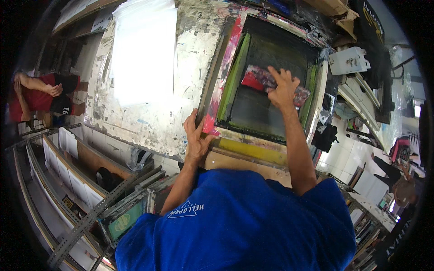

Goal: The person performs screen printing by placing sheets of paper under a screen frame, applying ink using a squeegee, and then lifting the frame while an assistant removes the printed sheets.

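Observation:
A screen-printing frame (226, 67) lies on the worktable in front of me, its pale wooden border smeared with pink and red ink. Its dark mesh (253, 115) has green strips along the sides. My right hand (283, 90) is closed on a squeegee (255, 79), stained red and dark, that lies slantwise across the mesh. Part of the squeegee is hidden under that hand. At the frame's near left corner rests my left hand (196, 142), fingers apart, its thumb side against the border. White sheets (144, 54) lie on the table to the left.
The paint-spotted worktable (192, 49) extends left. A white plastic container (349, 61) stands right of the frame. Metal shelving with boards (68, 162) fills the lower left. One person in red (43, 97) is at the far left; another person (404, 189) is at the far right.

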`<state>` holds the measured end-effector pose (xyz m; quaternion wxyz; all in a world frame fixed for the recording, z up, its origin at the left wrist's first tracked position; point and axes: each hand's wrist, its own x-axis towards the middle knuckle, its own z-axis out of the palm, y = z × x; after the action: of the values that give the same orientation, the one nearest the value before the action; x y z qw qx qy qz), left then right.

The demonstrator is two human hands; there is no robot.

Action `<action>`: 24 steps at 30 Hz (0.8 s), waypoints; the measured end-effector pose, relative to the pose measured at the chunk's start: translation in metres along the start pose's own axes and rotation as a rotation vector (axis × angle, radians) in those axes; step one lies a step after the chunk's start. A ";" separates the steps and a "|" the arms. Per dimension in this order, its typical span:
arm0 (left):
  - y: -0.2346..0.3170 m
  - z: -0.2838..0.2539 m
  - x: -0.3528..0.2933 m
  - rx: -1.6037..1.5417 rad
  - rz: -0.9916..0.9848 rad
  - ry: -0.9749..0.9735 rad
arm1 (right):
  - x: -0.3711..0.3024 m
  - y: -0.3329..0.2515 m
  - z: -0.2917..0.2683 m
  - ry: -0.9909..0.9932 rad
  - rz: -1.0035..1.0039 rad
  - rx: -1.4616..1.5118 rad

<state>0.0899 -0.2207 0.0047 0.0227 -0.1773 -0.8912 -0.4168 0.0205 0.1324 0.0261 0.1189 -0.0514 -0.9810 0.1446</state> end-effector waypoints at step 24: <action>-0.005 0.003 -0.002 -0.112 0.004 -0.021 | 0.219 0.086 0.005 0.095 0.027 -0.321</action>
<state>0.0905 -0.2215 -0.0011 0.0043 -0.1845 -0.8663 -0.4642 -0.1869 0.2422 0.0435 0.1536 -0.0897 -0.9839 -0.0149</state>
